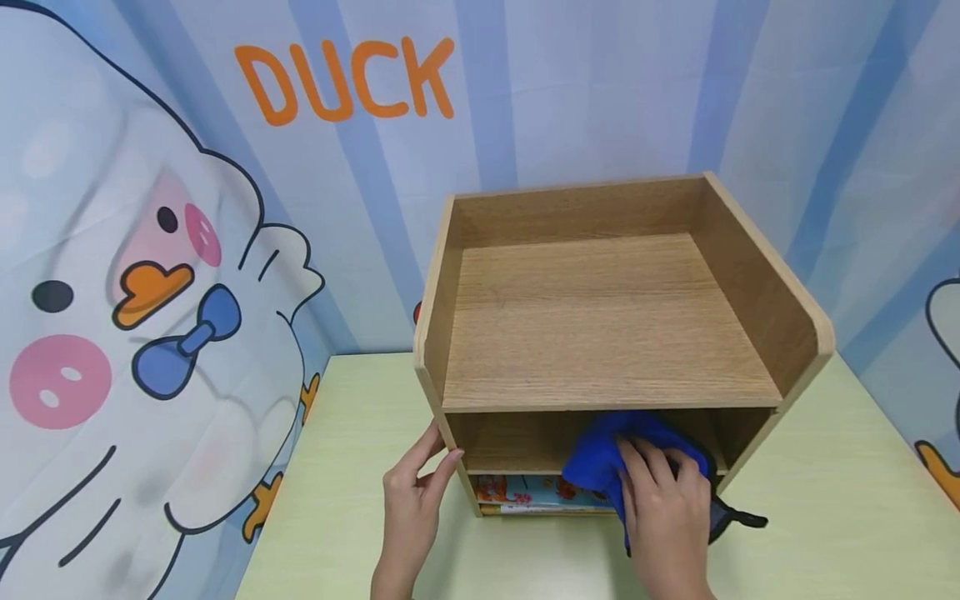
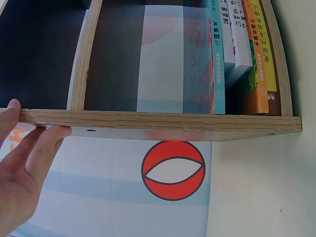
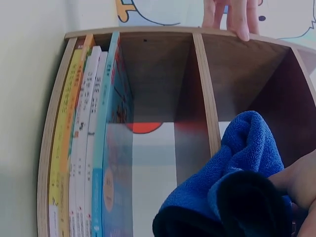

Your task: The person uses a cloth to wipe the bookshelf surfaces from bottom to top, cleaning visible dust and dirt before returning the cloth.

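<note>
A small wooden desktop shelf (image 1: 607,325) stands on the table, with an open top tray and compartments below. At its left side panel, my left hand (image 1: 414,496) holds the front edge; in the left wrist view the thumb lies on the edge and the fingers are on the outer face. My right hand (image 1: 670,504) grips a blue cleaning cloth (image 1: 600,454) with a dark border and a hanging loop. The cloth is bunched at the front of the upper compartment, partly inside it. In the right wrist view the blue fabric (image 3: 252,140) covers part of the divider.
Several books (image 2: 237,54) lie stacked in the lowest compartment, their spines facing front. The table (image 1: 360,417) is pale green. Behind it hangs a blue striped curtain (image 1: 600,92) with duck drawings and orange lettering.
</note>
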Available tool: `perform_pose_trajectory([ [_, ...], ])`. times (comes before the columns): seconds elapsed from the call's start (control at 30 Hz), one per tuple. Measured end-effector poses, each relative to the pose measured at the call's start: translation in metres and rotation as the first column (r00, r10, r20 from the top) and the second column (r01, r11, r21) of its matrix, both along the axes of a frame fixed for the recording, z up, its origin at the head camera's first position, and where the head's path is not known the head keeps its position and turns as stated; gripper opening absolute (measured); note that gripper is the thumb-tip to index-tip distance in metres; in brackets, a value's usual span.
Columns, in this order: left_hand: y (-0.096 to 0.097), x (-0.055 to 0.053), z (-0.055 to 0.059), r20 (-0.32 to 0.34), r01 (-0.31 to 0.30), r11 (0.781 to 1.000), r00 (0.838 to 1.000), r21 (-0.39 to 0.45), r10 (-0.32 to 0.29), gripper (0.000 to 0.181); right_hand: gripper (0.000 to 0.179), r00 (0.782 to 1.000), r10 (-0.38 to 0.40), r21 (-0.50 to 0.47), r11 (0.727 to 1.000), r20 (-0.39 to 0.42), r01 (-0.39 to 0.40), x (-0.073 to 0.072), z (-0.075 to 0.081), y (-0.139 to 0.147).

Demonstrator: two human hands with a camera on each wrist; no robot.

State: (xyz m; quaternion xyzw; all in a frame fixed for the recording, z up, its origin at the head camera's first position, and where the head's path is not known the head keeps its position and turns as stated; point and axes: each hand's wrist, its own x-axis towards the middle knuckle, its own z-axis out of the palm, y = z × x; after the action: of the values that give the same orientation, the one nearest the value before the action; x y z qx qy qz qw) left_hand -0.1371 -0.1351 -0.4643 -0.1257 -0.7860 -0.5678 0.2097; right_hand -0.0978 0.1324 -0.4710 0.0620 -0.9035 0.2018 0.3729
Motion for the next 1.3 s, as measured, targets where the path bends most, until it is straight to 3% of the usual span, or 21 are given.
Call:
perform_pose_trajectory([
  [0.43,0.0,-0.001,-0.001,-0.001,0.003,1.0,1.0,0.03,-0.003,0.049,0.028,0.995,0.079,0.041,0.996,-0.06,-0.077,-0.006,-0.005,-0.019],
  [0.73,-0.001,0.0,0.0,-0.012,0.021,0.999,1.0,0.035,-0.02,0.048,0.054,0.99,0.111,0.071,0.992,-0.091,-0.105,-0.01,-0.005,-0.033],
  [1.1,-0.003,0.001,-0.001,-0.011,0.027,0.999,1.0,0.035,-0.027,0.048,0.052,0.98,0.155,0.081,0.986,-0.122,-0.146,-0.012,-0.005,-0.049],
  [1.17,-0.004,0.001,-0.001,-0.003,0.026,0.999,1.0,0.035,-0.026,0.048,0.049,0.981,0.161,0.085,0.985,-0.111,-0.152,-0.011,-0.005,-0.052],
  [1.3,-0.005,0.002,-0.001,0.013,0.025,0.999,1.0,0.037,-0.025,0.048,0.022,0.98,0.179,0.098,0.98,-0.083,-0.171,-0.01,-0.004,-0.056],
])
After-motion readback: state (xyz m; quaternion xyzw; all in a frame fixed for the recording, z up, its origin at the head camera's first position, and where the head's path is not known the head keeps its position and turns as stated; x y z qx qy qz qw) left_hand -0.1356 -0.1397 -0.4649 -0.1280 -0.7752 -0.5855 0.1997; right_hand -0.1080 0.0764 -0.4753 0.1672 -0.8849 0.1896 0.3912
